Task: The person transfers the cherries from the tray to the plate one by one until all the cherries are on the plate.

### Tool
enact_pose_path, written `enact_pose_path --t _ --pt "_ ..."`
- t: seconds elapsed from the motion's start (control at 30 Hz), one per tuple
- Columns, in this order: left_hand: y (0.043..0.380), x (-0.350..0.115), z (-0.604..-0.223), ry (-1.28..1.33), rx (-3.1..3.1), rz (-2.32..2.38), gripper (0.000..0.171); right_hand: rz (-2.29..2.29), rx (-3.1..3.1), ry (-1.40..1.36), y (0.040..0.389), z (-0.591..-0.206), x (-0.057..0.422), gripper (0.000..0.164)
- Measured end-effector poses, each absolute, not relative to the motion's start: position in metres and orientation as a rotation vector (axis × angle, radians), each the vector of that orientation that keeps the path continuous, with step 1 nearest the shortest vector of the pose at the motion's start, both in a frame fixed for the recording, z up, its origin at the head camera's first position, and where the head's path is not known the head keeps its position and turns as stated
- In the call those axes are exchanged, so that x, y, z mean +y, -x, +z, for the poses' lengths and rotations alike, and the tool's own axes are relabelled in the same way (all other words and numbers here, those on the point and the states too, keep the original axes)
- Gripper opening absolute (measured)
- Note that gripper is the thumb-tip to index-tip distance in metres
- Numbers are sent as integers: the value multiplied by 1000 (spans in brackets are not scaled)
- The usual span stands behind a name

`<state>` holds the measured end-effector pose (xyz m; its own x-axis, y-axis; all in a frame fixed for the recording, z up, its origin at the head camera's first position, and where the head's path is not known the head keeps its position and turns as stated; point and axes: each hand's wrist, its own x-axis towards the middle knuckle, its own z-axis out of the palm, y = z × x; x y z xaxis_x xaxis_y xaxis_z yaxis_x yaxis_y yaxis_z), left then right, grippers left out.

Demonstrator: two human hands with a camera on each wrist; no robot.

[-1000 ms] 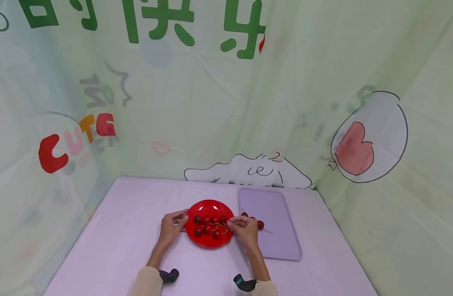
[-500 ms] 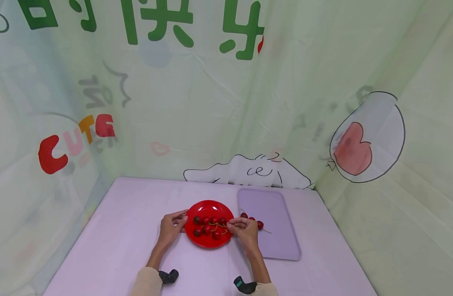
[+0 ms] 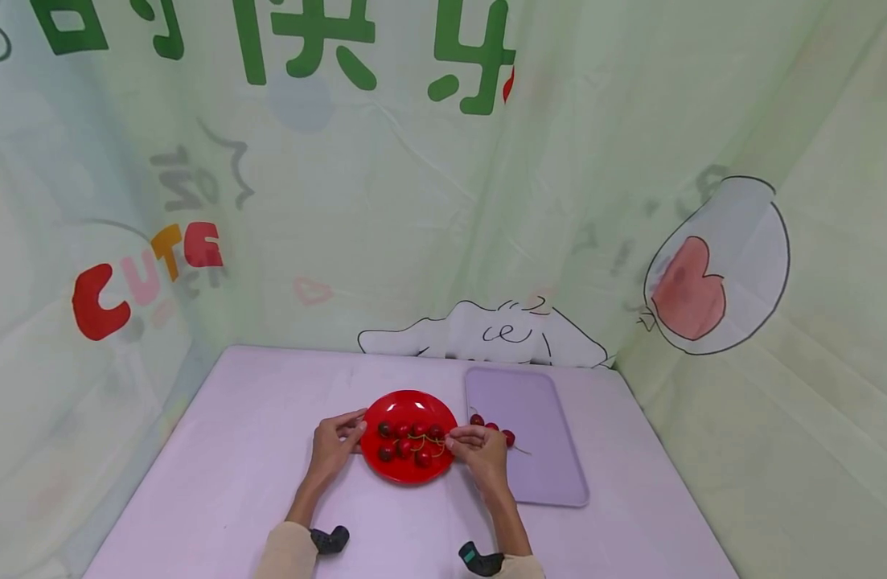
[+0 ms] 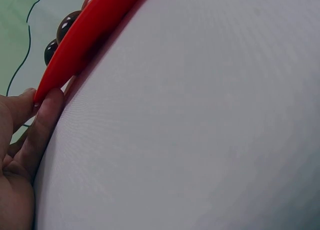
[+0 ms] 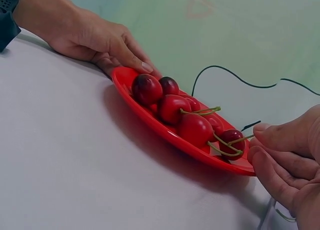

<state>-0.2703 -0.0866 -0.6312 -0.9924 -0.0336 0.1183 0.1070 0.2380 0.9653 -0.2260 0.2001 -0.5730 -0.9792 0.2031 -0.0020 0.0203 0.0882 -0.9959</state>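
Observation:
A round red plate (image 3: pixel 408 474) bears several red and dark cherries (image 3: pixel 404 449), some with green stems. My left hand (image 3: pixel 332 445) pinches its left rim, thumb above and fingers underneath, as the left wrist view shows. At the opposite rim, my right hand (image 3: pixel 479 454) pinches the thin stem of a dark red cherry (image 5: pixel 233 142) between thumb and forefinger. That cherry sits at the plate's right side, and the fingertips are right at the rim.
On the right lies a light purple tray (image 3: pixel 548 474) with several more cherries (image 3: pixel 509 438), partly hidden behind my right hand. The pale table (image 3: pixel 219 482) is bounded by a printed curtain (image 3: pixel 414 201) at the back and sides.

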Motion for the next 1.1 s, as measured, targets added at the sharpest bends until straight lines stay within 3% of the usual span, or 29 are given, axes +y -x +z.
enact_pose_path --t 0.4,1.1 --pt "270 -86 -630 59 -2389 -1873 36 1940 -2189 198 217 -555 221 23" --pt "269 -85 -627 33 -2400 -1853 35 1938 -1981 430 204 -539 289 35"
